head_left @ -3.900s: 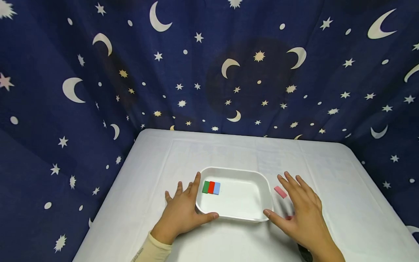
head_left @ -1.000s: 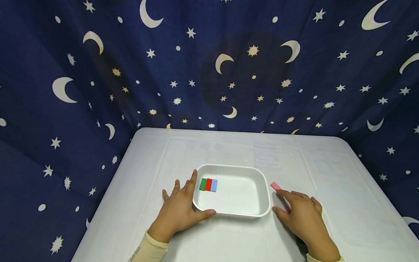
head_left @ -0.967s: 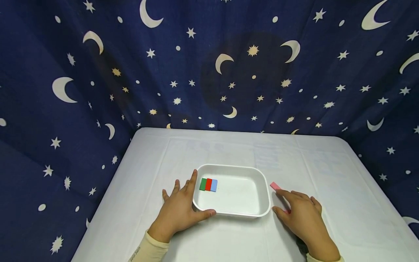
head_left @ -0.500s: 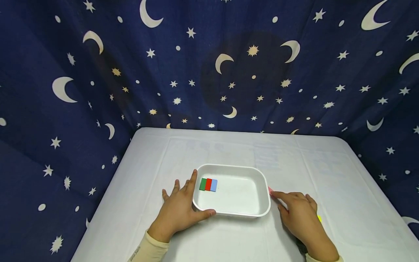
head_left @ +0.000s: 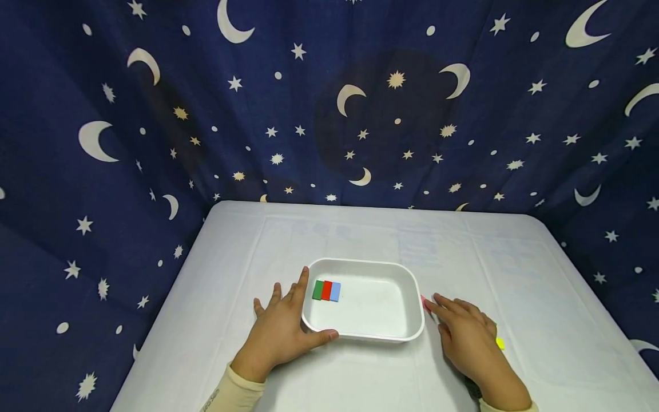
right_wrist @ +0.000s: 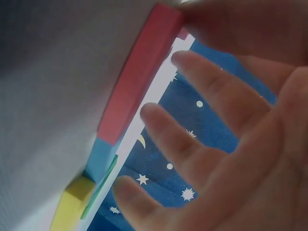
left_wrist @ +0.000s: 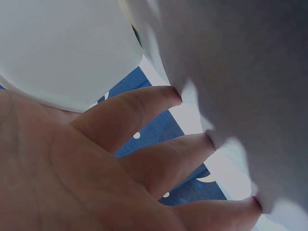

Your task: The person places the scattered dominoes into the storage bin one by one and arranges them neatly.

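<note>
A white rectangular tray (head_left: 381,306) holds a green block (head_left: 318,290), a red block (head_left: 326,290) and a light-blue block (head_left: 335,292), side by side at its left end. My left hand (head_left: 280,337) lies against the tray's left end, fingers spread, with the thumb at the front rim and index finger along the side. Just outside the right rim is a pink block (head_left: 424,303), mostly covered. My right hand (head_left: 463,337) touches it with the index fingertip, other fingers loosely extended. In the right wrist view a pinkish-red block (right_wrist: 139,74) lies close under the hand.
Beyond it in the right wrist view are a blue block (right_wrist: 97,156), a thin green piece (right_wrist: 99,187) and a yellow block (right_wrist: 72,204). The head view shows only part of the yellow block beside the hand. A star-and-moon curtain (head_left: 309,103) surrounds the white-covered table (head_left: 247,246).
My right hand has come down from spread beside the tray, and the pink block has shifted left to the tray's right rim. A yellow block has come into view. The left hand stays put.
</note>
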Demonstrator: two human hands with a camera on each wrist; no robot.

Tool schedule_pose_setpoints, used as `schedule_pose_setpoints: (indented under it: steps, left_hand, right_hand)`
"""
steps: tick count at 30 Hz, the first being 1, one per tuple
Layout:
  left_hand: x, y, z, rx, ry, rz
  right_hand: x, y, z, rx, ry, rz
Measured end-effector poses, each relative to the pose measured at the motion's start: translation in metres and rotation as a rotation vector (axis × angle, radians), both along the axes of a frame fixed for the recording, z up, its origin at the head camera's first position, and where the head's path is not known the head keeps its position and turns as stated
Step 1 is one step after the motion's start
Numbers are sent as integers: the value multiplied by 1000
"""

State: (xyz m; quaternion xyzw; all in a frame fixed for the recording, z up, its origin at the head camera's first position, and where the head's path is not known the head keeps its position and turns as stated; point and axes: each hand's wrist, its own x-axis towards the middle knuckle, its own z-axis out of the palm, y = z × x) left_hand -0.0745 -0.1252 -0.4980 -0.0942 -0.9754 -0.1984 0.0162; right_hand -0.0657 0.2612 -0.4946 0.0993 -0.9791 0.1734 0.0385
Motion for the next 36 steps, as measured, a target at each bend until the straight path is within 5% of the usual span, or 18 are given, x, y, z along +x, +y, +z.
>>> schedule_pose_setpoints:
  steps: [14,36]
  left_hand:
    - [0,-1,0,3,2,-3]
    - [0,0,1,7,1,-2]
  right_hand:
    - [-2,0,1,16,130,39]
    - [-3,0,-1,27,195,57]
